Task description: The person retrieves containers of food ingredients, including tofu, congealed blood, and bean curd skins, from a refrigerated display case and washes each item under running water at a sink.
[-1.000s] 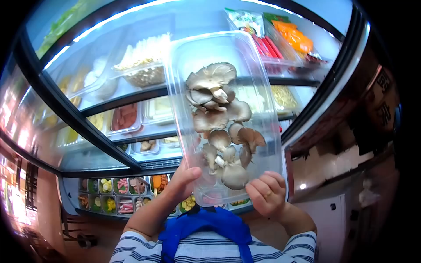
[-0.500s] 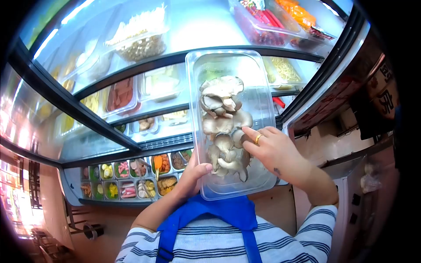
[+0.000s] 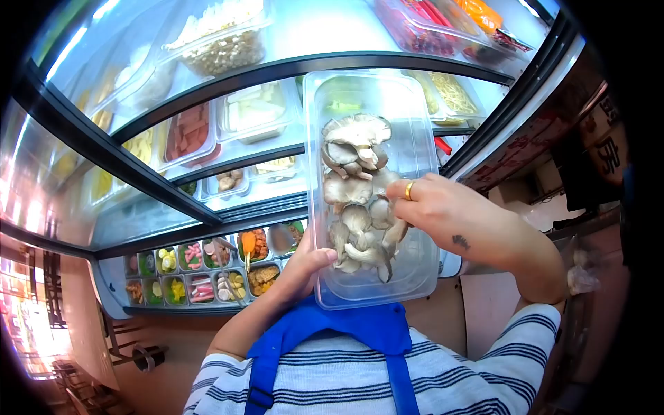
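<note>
A clear plastic container (image 3: 415, 277) holding several grey oyster mushrooms (image 3: 356, 135) is held up in front of my blue apron. My left hand (image 3: 304, 266) grips its left edge, the thumb over the rim. Over the right side of the container, my right hand (image 3: 429, 207) has its fingers closed on a mushroom (image 3: 394, 235) near the middle of the pile. A gold ring shows on that hand. Its fingertips are partly hidden.
A glass-fronted display fridge (image 3: 290, 66) stands ahead, its shelves holding food tubs. Below, small trays of toppings (image 3: 200, 287) line the counter at the left. A dark bin (image 3: 146, 357) is on the floor at lower left.
My right hand has gone from the container's lower right edge to the mushrooms inside and closed on one. The container has tipped flatter and shifted slightly right.
</note>
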The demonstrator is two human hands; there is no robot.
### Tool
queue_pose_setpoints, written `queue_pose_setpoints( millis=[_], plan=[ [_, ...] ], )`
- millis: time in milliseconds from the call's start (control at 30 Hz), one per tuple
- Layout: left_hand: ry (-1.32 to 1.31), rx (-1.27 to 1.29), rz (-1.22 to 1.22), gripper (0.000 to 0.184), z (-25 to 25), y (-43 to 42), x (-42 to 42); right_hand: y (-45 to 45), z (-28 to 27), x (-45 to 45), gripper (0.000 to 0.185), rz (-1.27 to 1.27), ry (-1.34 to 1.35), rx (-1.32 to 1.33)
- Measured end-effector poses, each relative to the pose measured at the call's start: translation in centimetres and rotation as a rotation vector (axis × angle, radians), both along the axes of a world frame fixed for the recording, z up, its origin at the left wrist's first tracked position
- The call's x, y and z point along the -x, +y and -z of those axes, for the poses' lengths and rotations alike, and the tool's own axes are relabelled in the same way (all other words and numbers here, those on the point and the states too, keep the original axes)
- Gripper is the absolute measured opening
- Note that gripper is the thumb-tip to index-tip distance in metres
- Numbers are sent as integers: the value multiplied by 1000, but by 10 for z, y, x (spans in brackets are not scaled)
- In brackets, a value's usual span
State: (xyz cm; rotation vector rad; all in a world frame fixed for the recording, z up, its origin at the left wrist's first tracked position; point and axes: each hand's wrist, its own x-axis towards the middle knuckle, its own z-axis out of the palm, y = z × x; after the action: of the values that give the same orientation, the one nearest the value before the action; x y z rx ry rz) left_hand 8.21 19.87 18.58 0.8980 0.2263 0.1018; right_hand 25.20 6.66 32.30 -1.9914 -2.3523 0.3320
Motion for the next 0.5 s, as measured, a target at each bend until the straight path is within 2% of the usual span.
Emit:
queue_pose_setpoints(
  millis=[33, 100, 167, 233, 267, 333, 367, 433, 467, 500],
  plan=[
    [-1, 1, 4, 99, 0, 0, 1, 3, -2, 1, 17, 4, -1, 1],
    [-50, 13, 19, 89, 1, -2, 2, 10, -5, 0, 12, 169, 94, 138],
    [-28, -6, 38, 89, 2, -4, 4, 21, 9, -6, 11, 227, 96, 104],
    [-5, -26, 59, 89, 4, -5, 7, 33, 27, -14, 17, 259, 391, 104],
    [14, -36, 70, 88, 6, -5, 8, 36, 40, -19, 17, 264, 391, 102],
    [36, -44, 83, 88, 8, -6, 11, 40, 57, -21, 23, 381, 486, 383],
    [26, -40, 86, 87, 9, -5, 12, 39, 60, -22, 23, 382, 487, 383],
    [14, -34, 86, 86, 11, -5, 12, 39, 54, -11, 25, 688, 419, 470],
    [3, -32, 97, 86, 13, -5, 12, 35, 57, -7, 25, 687, 417, 473],
    [-9, -31, 108, 86, 13, -5, 11, 29, 60, -4, 26, 613, 247, 251]
  ],
)
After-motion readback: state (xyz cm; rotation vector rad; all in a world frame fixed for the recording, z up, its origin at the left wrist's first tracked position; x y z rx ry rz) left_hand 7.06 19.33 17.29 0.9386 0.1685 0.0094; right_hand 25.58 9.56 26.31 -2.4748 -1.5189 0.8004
